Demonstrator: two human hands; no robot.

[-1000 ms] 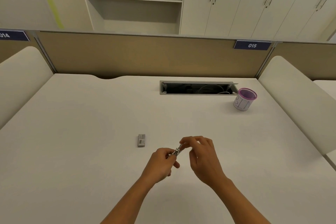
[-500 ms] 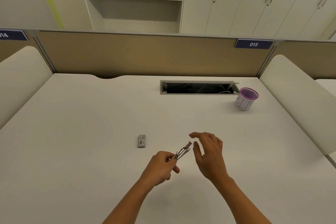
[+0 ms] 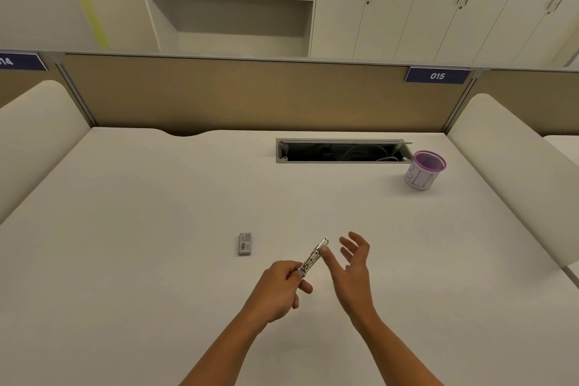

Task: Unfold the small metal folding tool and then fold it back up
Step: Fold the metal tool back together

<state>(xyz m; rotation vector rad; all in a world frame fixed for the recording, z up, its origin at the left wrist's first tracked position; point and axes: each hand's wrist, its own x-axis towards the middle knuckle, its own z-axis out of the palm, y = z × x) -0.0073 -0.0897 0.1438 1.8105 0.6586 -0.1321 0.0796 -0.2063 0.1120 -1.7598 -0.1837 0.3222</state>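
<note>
A small silver metal folding tool (image 3: pixel 314 255) is stretched out long, pointing up and to the right above the white desk (image 3: pixel 156 229). My left hand (image 3: pixel 279 288) is shut on its lower end, between thumb and fingers. My right hand (image 3: pixel 352 263) is beside it on the right with fingers spread; its thumb tip touches the tool's upper part and it grips nothing.
A small grey box with a barcode label (image 3: pixel 245 243) lies on the desk left of the tool. A purple mesh cup (image 3: pixel 423 169) stands at the back right, next to an open cable slot (image 3: pixel 343 151). Padded dividers flank the desk.
The tool went from pinched between both hands to extended. My right hand let go, opened its fingers and drew slightly to the right. The left hand kept its hold.
</note>
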